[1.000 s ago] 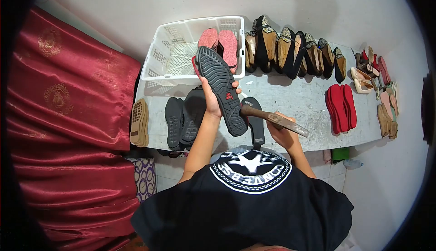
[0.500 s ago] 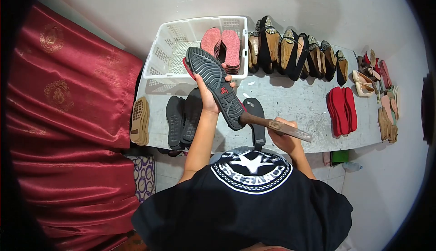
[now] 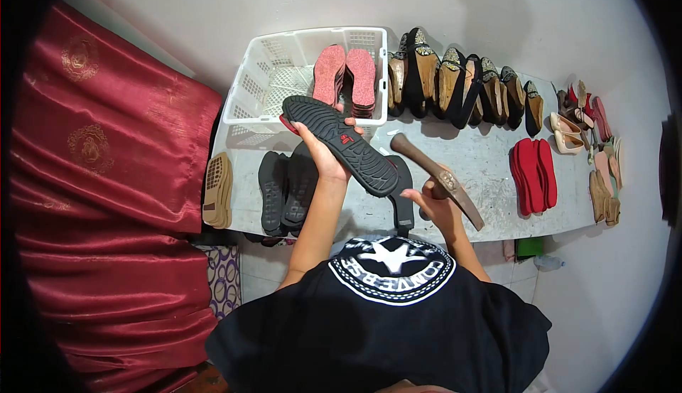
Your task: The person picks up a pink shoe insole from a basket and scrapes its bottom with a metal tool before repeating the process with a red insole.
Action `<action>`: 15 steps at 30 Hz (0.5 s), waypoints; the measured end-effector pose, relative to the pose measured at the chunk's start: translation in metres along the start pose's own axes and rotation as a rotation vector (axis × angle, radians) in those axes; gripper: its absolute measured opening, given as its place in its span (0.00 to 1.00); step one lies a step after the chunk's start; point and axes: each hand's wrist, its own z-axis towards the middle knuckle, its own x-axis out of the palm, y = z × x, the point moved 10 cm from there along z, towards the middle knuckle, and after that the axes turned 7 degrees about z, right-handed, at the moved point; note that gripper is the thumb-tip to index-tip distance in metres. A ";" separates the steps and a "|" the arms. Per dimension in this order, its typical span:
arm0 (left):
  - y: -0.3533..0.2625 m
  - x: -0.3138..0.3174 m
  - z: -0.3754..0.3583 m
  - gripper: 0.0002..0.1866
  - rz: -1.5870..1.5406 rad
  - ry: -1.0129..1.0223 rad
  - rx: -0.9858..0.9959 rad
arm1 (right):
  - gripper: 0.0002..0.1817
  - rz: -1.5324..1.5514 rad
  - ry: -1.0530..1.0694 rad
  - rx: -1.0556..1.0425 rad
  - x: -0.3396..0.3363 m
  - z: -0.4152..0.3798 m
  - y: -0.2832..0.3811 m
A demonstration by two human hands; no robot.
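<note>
My left hand (image 3: 327,160) grips a shoe sole (image 3: 359,157), its black ridged underside with a red logo turned up. A red edge shows at the sole's far left end. In my right hand (image 3: 442,210) is a hammer (image 3: 458,188), its head slanting over the table, apart from the sole. The hammer's handle is mostly hidden by the hand. Between my hands, partly under the sole, stands a black sole-shaped metal stand (image 3: 403,208) at the table's front edge.
Behind my left hand stands a white plastic basket (image 3: 245,94) holding stacked pink soles (image 3: 361,77). Black shoes (image 3: 423,66) line the table's back. Red soles (image 3: 531,176) lie right, black soles (image 3: 273,190) and tan soles (image 3: 218,190) left. More shoes (image 3: 567,133) sit far right.
The hammer has come off the sole and swung to the right, its head now tilted the other way. My left hand has lowered the sole slightly and turned it flatter.
</note>
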 end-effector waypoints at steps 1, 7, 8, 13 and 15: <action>0.001 0.003 -0.002 0.40 -0.024 -0.005 -0.003 | 0.23 0.016 -0.009 -0.023 0.001 0.001 0.008; 0.008 -0.002 -0.012 0.41 0.001 -0.072 -0.053 | 0.26 0.128 0.182 0.221 0.025 -0.003 0.000; 0.014 0.001 -0.016 0.36 -0.069 -0.082 -0.116 | 0.25 0.184 0.183 0.269 0.024 -0.002 -0.001; 0.018 0.010 -0.029 0.32 -0.112 -0.079 -0.134 | 0.22 0.360 0.208 0.327 0.021 0.001 -0.004; 0.021 0.011 -0.029 0.30 -0.146 -0.002 -0.149 | 0.21 0.387 0.219 0.347 0.020 0.002 -0.007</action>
